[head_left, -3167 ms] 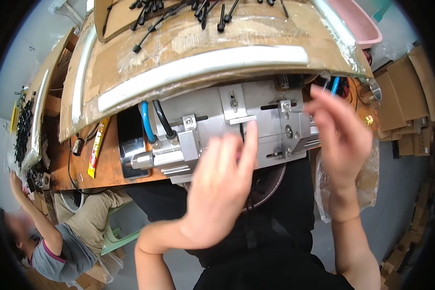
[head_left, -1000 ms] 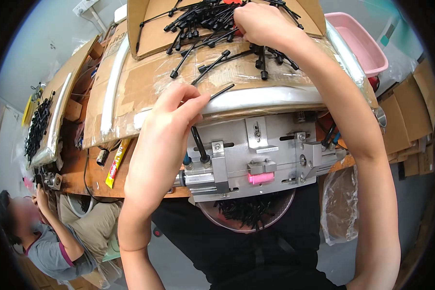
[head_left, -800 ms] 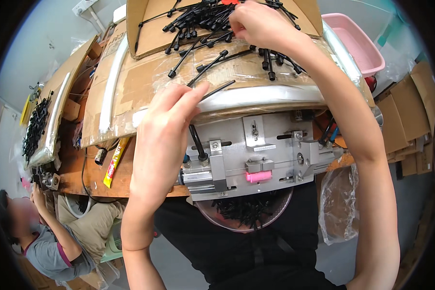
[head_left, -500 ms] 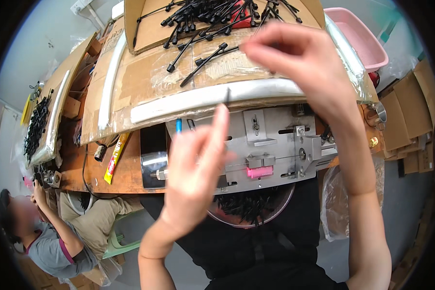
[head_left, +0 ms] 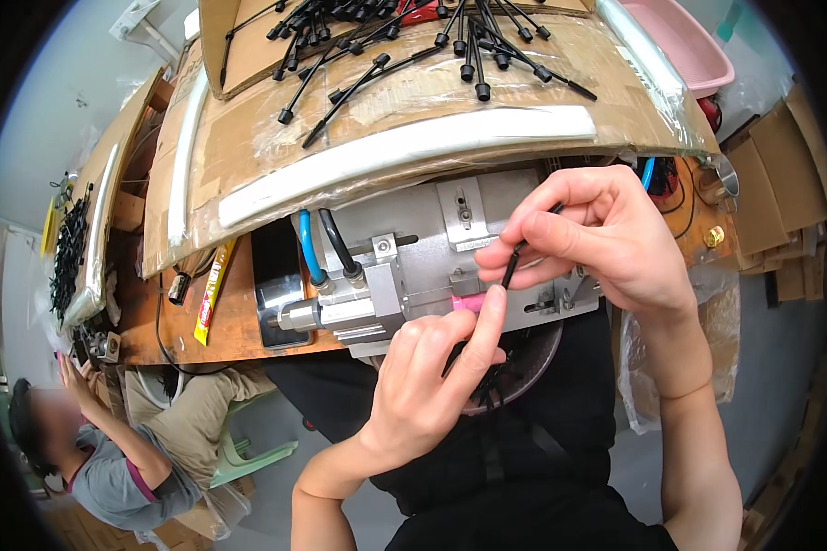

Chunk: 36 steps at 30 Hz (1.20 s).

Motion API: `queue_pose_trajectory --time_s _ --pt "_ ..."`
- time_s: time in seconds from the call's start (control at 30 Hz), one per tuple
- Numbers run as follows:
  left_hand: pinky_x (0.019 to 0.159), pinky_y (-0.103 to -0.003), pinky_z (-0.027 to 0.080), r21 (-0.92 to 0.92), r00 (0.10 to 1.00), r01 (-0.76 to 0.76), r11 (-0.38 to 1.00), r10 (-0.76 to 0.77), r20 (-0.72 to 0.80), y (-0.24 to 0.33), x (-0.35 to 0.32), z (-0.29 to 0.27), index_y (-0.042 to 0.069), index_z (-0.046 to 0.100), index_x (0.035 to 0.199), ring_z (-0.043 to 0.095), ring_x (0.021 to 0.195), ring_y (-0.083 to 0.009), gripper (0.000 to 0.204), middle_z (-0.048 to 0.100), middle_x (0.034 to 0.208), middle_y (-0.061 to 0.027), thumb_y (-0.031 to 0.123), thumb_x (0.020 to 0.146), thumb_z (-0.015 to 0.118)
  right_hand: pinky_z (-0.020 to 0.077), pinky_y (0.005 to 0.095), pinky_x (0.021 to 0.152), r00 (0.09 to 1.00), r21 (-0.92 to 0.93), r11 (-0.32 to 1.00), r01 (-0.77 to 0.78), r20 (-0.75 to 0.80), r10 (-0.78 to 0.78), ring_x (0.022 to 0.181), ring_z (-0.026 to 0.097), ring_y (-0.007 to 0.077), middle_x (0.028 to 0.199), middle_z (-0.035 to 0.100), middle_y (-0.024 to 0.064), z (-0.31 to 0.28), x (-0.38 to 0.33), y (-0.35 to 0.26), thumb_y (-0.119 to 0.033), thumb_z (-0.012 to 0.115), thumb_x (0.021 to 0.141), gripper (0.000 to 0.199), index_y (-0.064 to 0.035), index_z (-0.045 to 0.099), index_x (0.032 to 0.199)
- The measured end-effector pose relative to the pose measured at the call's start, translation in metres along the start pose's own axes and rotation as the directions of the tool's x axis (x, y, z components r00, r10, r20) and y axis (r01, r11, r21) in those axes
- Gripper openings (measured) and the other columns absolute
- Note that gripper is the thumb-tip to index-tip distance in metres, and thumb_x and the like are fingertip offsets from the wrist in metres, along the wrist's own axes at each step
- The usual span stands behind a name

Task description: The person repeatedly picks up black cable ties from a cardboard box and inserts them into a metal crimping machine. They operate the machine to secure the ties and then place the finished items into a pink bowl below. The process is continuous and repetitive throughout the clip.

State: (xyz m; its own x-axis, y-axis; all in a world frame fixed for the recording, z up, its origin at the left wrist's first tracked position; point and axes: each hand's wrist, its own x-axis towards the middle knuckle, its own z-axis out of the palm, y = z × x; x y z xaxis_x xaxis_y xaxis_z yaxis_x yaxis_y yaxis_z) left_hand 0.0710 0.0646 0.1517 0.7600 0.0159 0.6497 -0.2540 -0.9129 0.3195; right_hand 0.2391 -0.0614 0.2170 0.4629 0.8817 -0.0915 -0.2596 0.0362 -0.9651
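My right hand pinches a thin black rod that slants down to the left. At the rod's lower end is my left hand, its index fingertip against it and its other fingers curled. A dark bit shows between that hand's thumb and fingers, but its shape is hidden. Just behind both hands is a metal fixture with a pink piece, mostly covered by the fingers. Beyond it, several black rods with knobs lie on a cardboard-topped shelf.
Padded white strips edge the shelf. Blue hose and black hose join the fixture. A bowl of black parts stands below it. A seated person works at left. Cardboard and a pink basin are at right.
My right hand has come down from the rods on the shelf with a black rod. My left hand has moved right and lower to meet it. The whole view has shifted.
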Motion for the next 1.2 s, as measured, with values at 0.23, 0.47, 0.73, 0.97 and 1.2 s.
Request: queue_pose_trajectory --time_s 0.23,0.47,0.73,0.97,1.2 --pt "0.069 -0.031 0.047 -0.303 0.999 0.011 0.953 0.002 0.043 0.004 -0.006 -0.009 -0.005 0.061 0.124 0.055 0.080 -0.0197 0.065 0.055 0.094 -0.0069 -0.001 0.062 0.080 0.0615 0.0286 0.075 0.990 0.022 0.997 -0.076 0.119 0.073 0.084 0.072 0.0216 0.093 0.071 0.0191 -0.005 -0.006 -0.001 -0.008 0.063 0.093 0.019 0.0094 0.066 0.099" --pt "0.069 -0.032 0.048 -0.418 0.984 0.078 0.905 -0.003 0.177 0.013 -0.019 -0.016 -0.006 0.061 0.125 0.056 0.083 -0.0214 0.075 0.058 0.094 -0.0076 0.002 0.053 0.085 0.0609 0.0264 0.071 0.925 -0.215 0.950 -0.226 0.260 0.278 0.078 0.072 0.0202 0.088 0.072 0.0207 -0.009 -0.004 -0.011 -0.001 0.069 0.086 0.013 0.0115 0.068 0.090" --pt "0.071 -0.033 0.046 -0.085 0.962 0.254 0.963 -0.243 0.124 0.040 -0.039 0.018 -0.010 0.050 0.133 0.053 0.080 -0.0234 0.070 0.054 0.091 -0.0099 0.002 0.069 0.077 0.0562 0.0248 0.078 0.991 -0.498 0.862 0.093 -0.034 -0.126 0.087 0.069 0.0128 0.094 0.072 0.0126 0.003 -0.019 0.034 -0.006 0.066 0.091 0.031 0.0032 0.062 0.121" --pt "0.076 -0.037 0.045 0.193 0.919 0.295 0.936 -0.333 0.213 0.030 -0.035 0.047 -0.008 0.039 0.142 0.052 0.085 -0.0261 0.075 0.052 0.097 -0.0116 0.007 0.076 0.072 0.0581 0.0266 0.076 0.885 -0.441 0.882 0.166 -0.328 -0.330 0.086 0.070 0.0175 0.095 0.071 0.0140 0.021 -0.048 0.022 -0.003 0.060 0.094 0.020 0.0062 0.066 0.111" --pt "0.079 -0.037 0.046 0.193 0.900 0.310 0.931 -0.353 0.256 0.031 -0.034 0.046 -0.007 0.036 0.143 0.053 0.087 -0.0260 0.079 0.051 0.097 -0.0115 0.009 0.076 0.074 0.0584 0.0293 0.076 0.822 -0.421 0.874 0.244 -0.389 -0.417 0.087 0.070 0.0213 0.094 0.070 0.0141 0.017 -0.062 0.030 -0.002 0.058 0.095 0.019 0.0076 0.066 0.109"
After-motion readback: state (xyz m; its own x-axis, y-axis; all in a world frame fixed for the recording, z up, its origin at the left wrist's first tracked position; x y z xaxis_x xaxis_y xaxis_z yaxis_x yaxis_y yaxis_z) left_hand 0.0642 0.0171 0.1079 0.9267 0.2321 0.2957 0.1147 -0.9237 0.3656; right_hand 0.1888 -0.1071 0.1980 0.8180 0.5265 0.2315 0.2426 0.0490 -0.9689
